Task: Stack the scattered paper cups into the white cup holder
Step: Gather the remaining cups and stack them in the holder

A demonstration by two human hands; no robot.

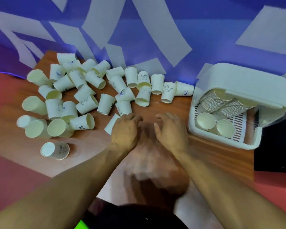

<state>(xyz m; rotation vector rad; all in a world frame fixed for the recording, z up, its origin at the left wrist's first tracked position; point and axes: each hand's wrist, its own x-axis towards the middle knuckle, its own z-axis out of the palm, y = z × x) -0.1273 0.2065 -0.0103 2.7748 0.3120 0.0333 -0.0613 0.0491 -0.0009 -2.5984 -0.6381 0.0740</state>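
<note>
Paper cups (pixel 82 96): several dozen, on their sides, heaped across the left and back of the wooden counter (pixel 210 151). One lone cup (pixel 55 150) lies apart at the near left.
Cup holder (pixel 192 116): white, at the right end, lid (pixel 248 80) raised, with two nested rows of cups (pixel 221 106) lying inside.
Left hand (pixel 125 129): fingers curled over a cup (pixel 110 125) at the heap's near edge; whether they grip it cannot be told.
Right hand (pixel 171 129): near the left hand, fingers loosely curled, holding nothing.
</note>
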